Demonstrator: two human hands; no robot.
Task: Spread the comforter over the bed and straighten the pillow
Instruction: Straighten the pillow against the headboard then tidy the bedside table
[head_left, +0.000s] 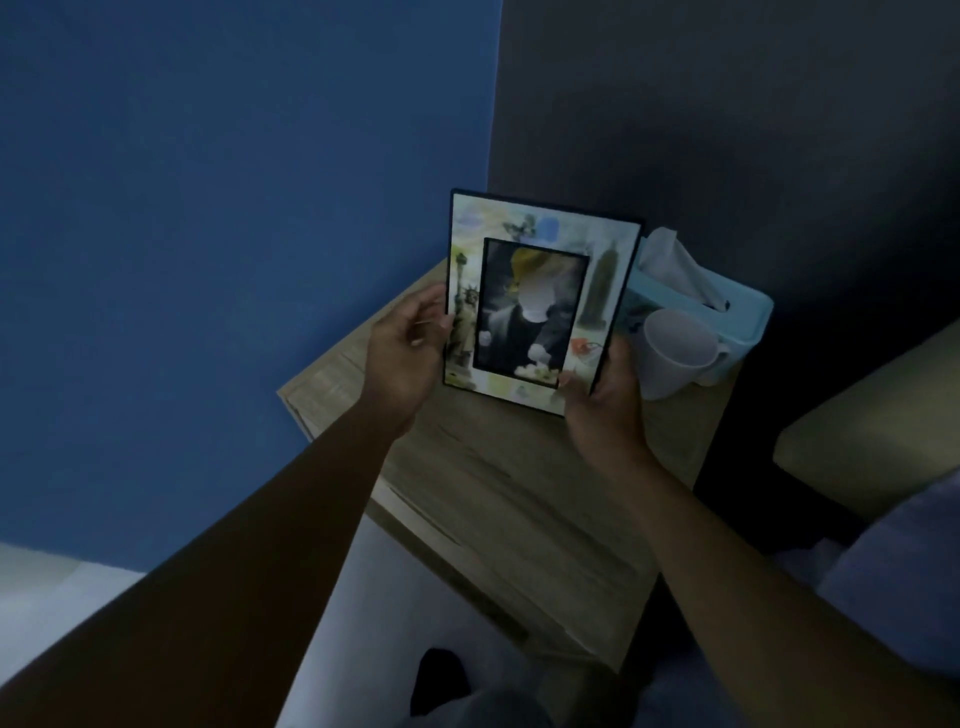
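I hold a picture frame (540, 301) upright over a wooden nightstand (498, 483). My left hand (405, 353) grips the frame's left edge, thumb on the front. My right hand (605, 400) grips its lower right corner. The frame has a pale border printed with landmarks and a dark photo in the middle. At the right edge lies the bed's beige headboard or pillow (872, 415), and below it a bluish-grey comforter (904, 571). Most of the bed is out of view.
Behind the frame on the nightstand stand a white mug (675, 348) and a light blue tissue box (727, 306) with a tissue sticking out. A blue wall is on the left, a dark wall behind. A pale floor shows below.
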